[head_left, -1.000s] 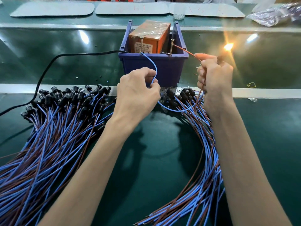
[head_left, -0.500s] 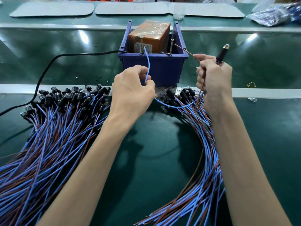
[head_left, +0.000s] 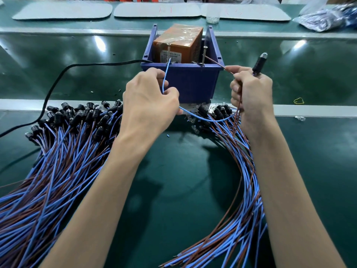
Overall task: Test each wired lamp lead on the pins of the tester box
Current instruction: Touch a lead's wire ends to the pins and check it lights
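Note:
The tester, an orange box (head_left: pixel 178 42) with two upright screw pins, sits in a blue bin (head_left: pixel 193 82). My left hand (head_left: pixel 148 101) pinches a blue wire (head_left: pixel 165 74) whose tip points up at the left pin (head_left: pixel 168 52). My right hand (head_left: pixel 251 91) grips the black lamp holder (head_left: pixel 258 63) and the brown wire (head_left: pixel 216 62), whose end lies near the right pin (head_left: pixel 204 55). The lamp is dark. Whether the wire tips touch the pins I cannot tell.
A big pile of blue-brown leads with black lamp holders (head_left: pixel 63 144) lies at left. A smaller bundle (head_left: pixel 239 171) curves under my right arm. A black power cable (head_left: pixel 77 66) runs left from the bin. A yellow rubber band (head_left: pixel 298 101) lies at right.
The lamp glowed a second ago and has gone dark. Both hands have drawn slightly back from the tester, and the wire tips have shifted on the pins.

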Available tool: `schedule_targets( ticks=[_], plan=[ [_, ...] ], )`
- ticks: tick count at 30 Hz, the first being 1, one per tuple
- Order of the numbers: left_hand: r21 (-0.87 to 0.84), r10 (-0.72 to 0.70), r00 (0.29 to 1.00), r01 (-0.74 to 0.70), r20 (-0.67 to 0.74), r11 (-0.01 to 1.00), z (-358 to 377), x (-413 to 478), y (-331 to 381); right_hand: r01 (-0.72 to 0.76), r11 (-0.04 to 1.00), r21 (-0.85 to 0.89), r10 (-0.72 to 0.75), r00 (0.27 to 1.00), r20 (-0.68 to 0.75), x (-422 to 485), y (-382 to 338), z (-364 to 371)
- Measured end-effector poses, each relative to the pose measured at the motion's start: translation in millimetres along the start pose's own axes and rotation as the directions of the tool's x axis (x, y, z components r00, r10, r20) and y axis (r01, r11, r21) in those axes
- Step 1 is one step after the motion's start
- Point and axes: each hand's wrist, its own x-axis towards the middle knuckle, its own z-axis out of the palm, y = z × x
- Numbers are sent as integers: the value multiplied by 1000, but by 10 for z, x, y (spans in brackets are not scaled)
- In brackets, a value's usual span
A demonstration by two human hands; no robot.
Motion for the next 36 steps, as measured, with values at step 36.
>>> schedule_targets(
  ticks=[36],
  plan=[
    [47, 71, 994, -67, -85, 997, -185, 85, -14, -25, 996, 88, 19, 998, 64, -18, -26, 32]
  ],
)
